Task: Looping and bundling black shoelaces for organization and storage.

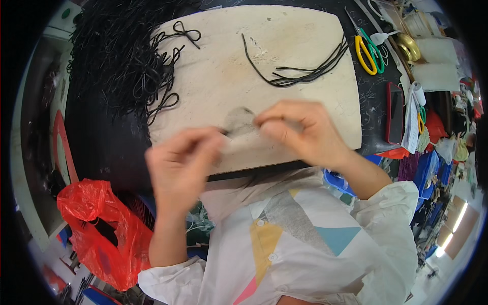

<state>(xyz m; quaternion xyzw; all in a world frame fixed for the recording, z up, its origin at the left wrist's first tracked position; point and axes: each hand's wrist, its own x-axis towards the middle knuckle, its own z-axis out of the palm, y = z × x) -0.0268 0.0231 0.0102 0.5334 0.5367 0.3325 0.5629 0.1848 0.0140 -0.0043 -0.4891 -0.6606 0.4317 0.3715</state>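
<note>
Above the near part of a cream board, my two hands face each other with a black cord between them, its middle smeared by motion. My left hand is blurred, thumb and fingers pinched at one end of the cord. At the other side my right hand pinches the cord between thumb and forefinger. Several loose black cords lie curved on the board beyond my right hand. A large heap of knotted black cords covers the far left, with a few looped ones spilling onto the board.
Yellow-handled scissors and green-handled scissors lie right of the board. Nearer stands a red-edged phone beside white paper. A red plastic bag hangs at the lower left. Blue bins are at the right.
</note>
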